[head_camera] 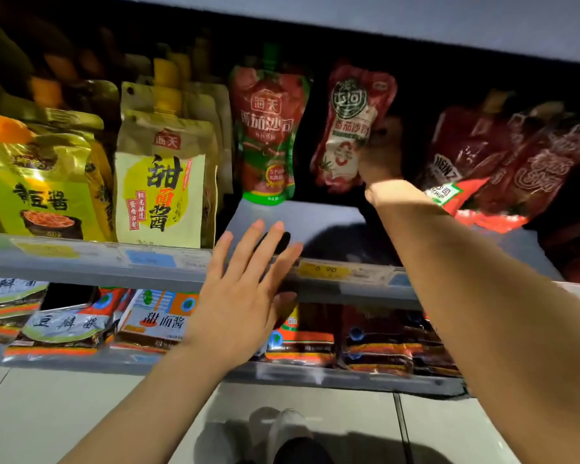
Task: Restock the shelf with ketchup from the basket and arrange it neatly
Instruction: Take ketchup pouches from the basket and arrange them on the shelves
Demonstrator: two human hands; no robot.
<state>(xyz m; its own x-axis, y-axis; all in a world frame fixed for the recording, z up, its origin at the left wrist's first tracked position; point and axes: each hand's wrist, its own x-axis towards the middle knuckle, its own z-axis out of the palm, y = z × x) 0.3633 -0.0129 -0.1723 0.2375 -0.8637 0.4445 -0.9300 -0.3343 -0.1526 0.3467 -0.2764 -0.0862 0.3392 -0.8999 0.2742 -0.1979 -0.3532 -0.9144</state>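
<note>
— Shelf (302, 216) looks dim; what's on it?
— Yellow sauce pouches (161, 182) at the left, a red-and-green ketchup pouch (268, 135) standing upright mid-shelf, and Heinz pouches (476, 162) leaning at the right.
— And the hands?
— Right hand (380, 152) grips a red ketchup packet (347, 128), tilted, above the bare shelf space. Left hand (245, 293) is spread flat, fingers by the shelf's price rail (329, 272).
</note>
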